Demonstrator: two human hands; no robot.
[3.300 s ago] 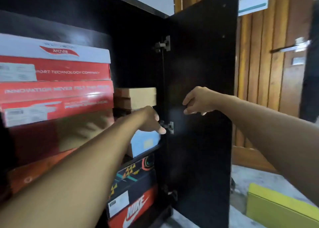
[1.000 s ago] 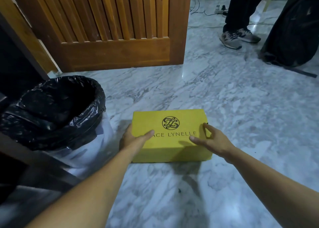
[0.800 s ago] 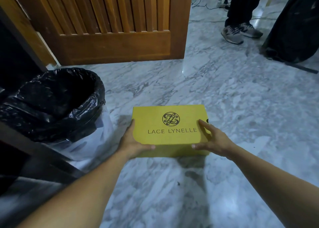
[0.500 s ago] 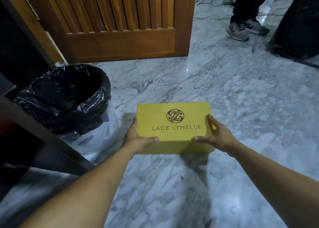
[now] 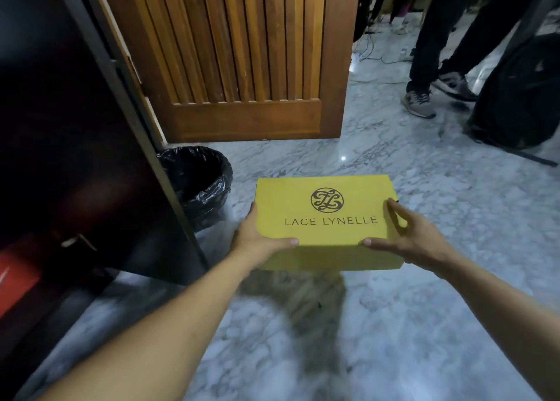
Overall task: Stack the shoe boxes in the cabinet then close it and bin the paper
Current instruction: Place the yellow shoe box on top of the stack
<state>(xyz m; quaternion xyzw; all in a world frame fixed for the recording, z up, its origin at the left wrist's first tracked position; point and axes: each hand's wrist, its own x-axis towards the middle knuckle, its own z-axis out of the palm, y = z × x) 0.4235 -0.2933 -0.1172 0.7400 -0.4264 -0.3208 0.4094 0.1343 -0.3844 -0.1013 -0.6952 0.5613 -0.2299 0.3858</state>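
A yellow shoe box (image 5: 327,218) printed LACE LYNELLE hangs level above the marble floor, its shadow below it. My left hand (image 5: 257,240) grips its left end, thumb along the near top edge. My right hand (image 5: 409,240) grips the right end, thumb on the near edge and fingers over the lid. The dark cabinet door (image 5: 91,158) stands open at the left. A red box (image 5: 15,282) shows low inside the cabinet. No paper is in view.
A bin with a black liner (image 5: 200,182) stands on the floor behind the cabinet door. A slatted wooden door (image 5: 242,67) is at the back. A person's legs and shoes (image 5: 424,97) and a black bag (image 5: 521,97) are at the far right.
Both hands closed on the ends of the yellow box and lifted it off the floor. The view has risen and turned left, so the cabinet door now fills the left side.
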